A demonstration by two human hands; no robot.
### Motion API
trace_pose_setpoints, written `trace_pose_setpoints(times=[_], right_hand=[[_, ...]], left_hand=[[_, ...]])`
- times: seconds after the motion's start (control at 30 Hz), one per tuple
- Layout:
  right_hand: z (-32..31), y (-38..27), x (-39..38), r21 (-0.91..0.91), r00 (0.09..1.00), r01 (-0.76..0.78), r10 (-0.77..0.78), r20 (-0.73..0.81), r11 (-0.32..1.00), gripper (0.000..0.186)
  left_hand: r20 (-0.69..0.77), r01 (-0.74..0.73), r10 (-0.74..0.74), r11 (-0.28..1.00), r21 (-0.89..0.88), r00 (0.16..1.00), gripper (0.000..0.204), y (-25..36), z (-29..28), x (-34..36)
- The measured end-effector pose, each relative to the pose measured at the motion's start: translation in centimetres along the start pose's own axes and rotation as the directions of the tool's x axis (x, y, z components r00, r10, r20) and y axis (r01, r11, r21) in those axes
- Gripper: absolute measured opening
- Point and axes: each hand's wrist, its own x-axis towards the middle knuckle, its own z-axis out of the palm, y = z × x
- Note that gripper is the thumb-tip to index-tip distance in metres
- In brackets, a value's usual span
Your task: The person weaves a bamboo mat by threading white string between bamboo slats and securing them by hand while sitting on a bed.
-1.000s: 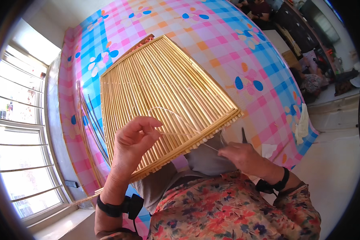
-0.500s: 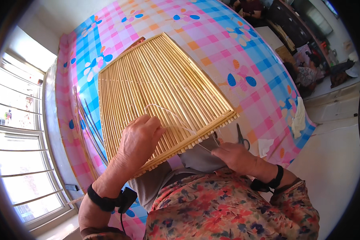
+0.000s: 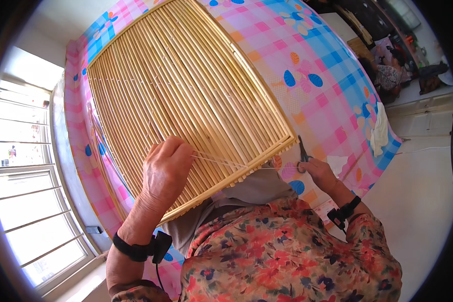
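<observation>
A slatted panel of pale straw-coloured rods (image 3: 176, 85), bordered and stitched with light cord, slants across my lap. My left hand (image 3: 166, 168) is closed on a thin white cord (image 3: 219, 162) above the panel's lower part. Beyond the lower right corner, my right hand (image 3: 317, 173) pinches the same cord, drawn out from the panel's edge. Dark scissors (image 3: 302, 153) are right at its fingertips; whether it touches them is unclear. A floral top covers my body, and black straps with small devices are on both wrists.
A checked pink-and-blue sheet (image 3: 317, 116) covers the bed. Long strips (image 3: 98, 141) lie along its left, white cloth (image 3: 378, 128) and paper (image 3: 336, 163) at right. A barred window (image 3: 30, 201) is at left. A person (image 3: 390, 75) sits at upper right among household items.
My right hand has moved right and up, to beside the scissors, drawing the cord out. The loop by my left hand has straightened. The panel's far end has shifted up and left in view.
</observation>
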Motion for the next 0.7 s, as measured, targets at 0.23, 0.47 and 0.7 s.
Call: trace_pose_setpoints(times=[0.23,0.47,0.7], right_hand=[[-0.3,-1.3,2.0,-0.05,0.985,-0.153,0.156,0.073,0.987,0.035],[-3.6,-7.4,7.5,0.546,0.921,-0.158,0.322,-0.219,0.823,0.037],[-2.9,-13.4,9.4,0.976,0.883,-0.219,0.42,0.208,-0.024,0.025]], left_hand=[[0.004,-0.018,0.018,1.0,-0.007,1.0,0.011,0.6,-0.3,-0.6],[-0.018,0.036,-0.037,0.997,-0.066,0.999,0.008,1.2,-1.5,-0.3],[0.07,-0.017,0.023,0.996,-0.091,0.997,0.012,1.2,-2.3,-0.2]])
